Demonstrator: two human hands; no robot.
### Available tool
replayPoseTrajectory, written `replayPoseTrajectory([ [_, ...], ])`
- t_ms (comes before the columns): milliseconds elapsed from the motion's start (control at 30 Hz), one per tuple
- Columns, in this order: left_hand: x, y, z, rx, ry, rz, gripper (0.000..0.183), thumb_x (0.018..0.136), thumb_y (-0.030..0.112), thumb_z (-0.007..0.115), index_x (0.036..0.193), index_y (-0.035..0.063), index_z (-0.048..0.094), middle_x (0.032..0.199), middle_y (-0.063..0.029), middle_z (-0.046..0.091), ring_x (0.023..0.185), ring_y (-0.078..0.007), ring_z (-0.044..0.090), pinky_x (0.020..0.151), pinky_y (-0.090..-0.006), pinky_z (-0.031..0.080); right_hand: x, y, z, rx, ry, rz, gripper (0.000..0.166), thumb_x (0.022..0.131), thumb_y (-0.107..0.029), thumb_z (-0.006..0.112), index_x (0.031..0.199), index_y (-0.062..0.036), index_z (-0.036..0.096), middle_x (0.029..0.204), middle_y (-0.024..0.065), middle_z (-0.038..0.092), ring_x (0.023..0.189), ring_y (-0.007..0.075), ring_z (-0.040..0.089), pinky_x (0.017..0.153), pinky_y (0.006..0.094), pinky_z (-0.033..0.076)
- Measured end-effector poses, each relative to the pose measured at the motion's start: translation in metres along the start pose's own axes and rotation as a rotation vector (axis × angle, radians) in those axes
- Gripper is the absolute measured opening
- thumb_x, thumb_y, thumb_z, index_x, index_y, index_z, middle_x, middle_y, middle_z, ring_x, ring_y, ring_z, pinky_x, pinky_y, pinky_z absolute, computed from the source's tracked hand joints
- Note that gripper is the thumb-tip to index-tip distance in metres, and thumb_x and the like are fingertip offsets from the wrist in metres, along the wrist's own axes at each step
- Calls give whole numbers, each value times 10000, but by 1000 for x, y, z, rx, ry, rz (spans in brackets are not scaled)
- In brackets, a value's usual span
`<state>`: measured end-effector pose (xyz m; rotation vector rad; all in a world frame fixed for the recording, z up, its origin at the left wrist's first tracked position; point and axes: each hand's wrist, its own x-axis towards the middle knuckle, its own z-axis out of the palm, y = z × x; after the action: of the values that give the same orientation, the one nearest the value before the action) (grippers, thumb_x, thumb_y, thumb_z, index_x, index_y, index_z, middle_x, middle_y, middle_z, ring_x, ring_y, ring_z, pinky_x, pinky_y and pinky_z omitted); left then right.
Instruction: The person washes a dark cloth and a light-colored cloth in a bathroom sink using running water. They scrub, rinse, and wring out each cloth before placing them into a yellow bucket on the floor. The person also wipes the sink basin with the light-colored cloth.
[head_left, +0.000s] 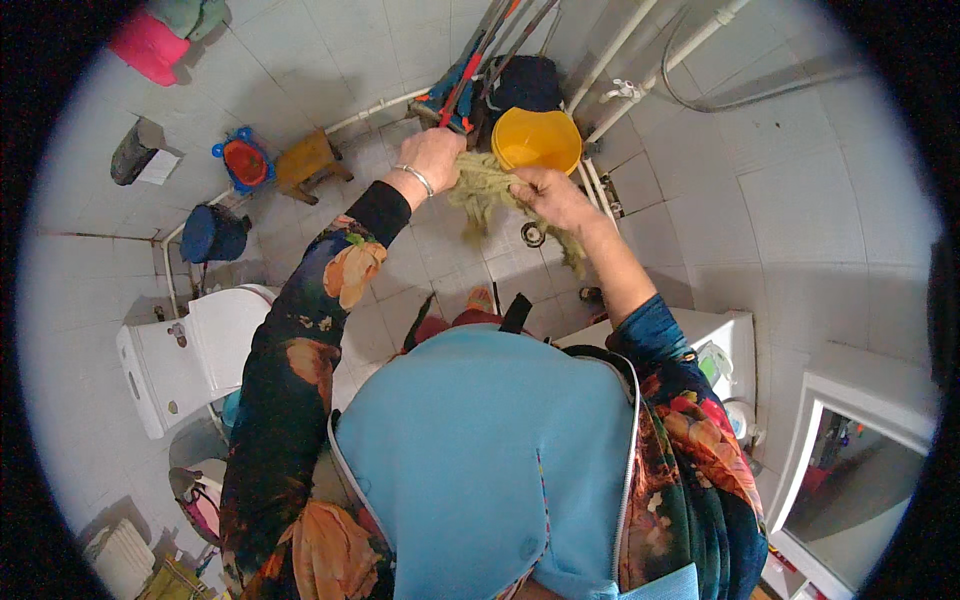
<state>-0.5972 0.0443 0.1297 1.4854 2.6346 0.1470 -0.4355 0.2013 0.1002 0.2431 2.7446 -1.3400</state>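
A bundle of yellow-green stringy cloth, perhaps mop strands (482, 184), is stretched between my two hands above the tiled floor. My left hand (433, 159), with a silver bangle at its wrist, grips the left end. My right hand (551, 196) holds the other end, and loose strands hang below it. Just beyond the strands is a yellow bucket (537, 139). A red pole (469, 82) ends visually right behind my left hand; I cannot tell whether the hand touches it. Below the strands, a round floor drain (533, 234) shows in the tiles.
Long-handled tools and a dark bucket (525, 82) crowd the far corner. White pipes with a tap (624, 91) run along the right wall. To the left are a wooden stool (306, 161), a blue bin (214, 233) and a toilet (191, 345). A white-framed mirror (855, 480) is at lower right.
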Motion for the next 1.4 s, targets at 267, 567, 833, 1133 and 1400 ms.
replayPoseTrajectory([
  [267, 77, -49, 9, -603, -466, -520, 556, 801, 570, 503, 1021, 71, 612, 864, -112, 661, 830, -275, 630, 706, -389, 505, 52, 5, -30, -211, 511, -221, 219, 730, -15, 659, 945, -19, 623, 949, 137, 596, 910, 282, 578, 800, 328, 456],
  [567, 164, -52, 81, -2053, -573, -408, 402, 851, 280, 601, 1137, 16, 502, 1039, -86, 584, 901, -185, 588, 756, -308, 483, 111, 25, 14, 426, 460, 228, 364, 743, -225, 720, 971, -40, 503, 1048, 145, 502, 811, 253, 563, 762, 340, 474],
  [833, 226, -78, 93, -1836, -903, -224, 270, 710, 54, 543, 965, -31, 562, 880, -75, 595, 724, -170, 591, 604, -290, 473, 154, 71, -26, 1010, 283, 504, 381, 822, -163, 646, 1142, -54, 471, 896, 92, 551, 841, 156, 555, 765, 303, 503],
  [1133, 280, -82, 91, -1701, -770, -19, 281, 716, 13, 529, 993, -12, 562, 929, -60, 607, 837, -171, 599, 756, -290, 484, 203, 111, -79, 925, 137, 502, 293, 841, -255, 633, 1034, -49, 553, 958, 35, 584, 898, 152, 554, 725, 324, 513],
  [1400, 374, -98, 120, -1381, -321, -330, 282, 753, 54, 660, 1011, 15, 551, 899, -35, 611, 818, -130, 567, 730, -259, 459, 276, 207, -157, 369, 547, 451, 195, 801, -165, 587, 892, 6, 605, 767, 107, 618, 700, 205, 586, 642, 319, 459],
])
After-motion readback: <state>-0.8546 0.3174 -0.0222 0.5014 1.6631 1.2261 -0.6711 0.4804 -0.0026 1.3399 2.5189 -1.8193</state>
